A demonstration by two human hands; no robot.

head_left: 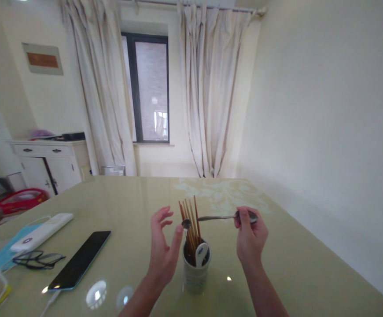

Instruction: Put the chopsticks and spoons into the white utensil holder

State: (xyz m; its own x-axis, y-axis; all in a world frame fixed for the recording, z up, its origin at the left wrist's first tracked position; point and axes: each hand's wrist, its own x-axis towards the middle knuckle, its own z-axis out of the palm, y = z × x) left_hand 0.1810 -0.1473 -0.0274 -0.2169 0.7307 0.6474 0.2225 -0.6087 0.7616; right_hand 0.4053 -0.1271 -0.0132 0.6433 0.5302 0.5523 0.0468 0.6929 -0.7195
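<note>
A pale ceramic cup point(196, 276) stands on the glossy green table, holding several brown chopsticks point(192, 220), a white spoon point(201, 254) and a small metal spoon point(185, 224). Just left of the cup, my left hand point(165, 246) has its fingers apart, the thumb beside the small metal spoon's bowl; whether they touch is unclear. To the right of the cup, my right hand point(251, 235) pinches a metal spoon point(218, 217) by its bowl end. This spoon lies level in the air, its handle pointing left at the chopsticks.
On the table's left side are a black phone point(81, 260) with a cable, folded glasses point(38, 259), a white power strip point(42, 232) and a blue mask point(8, 251). A wall point(336, 132) runs along the right edge. Curtains and a window are behind.
</note>
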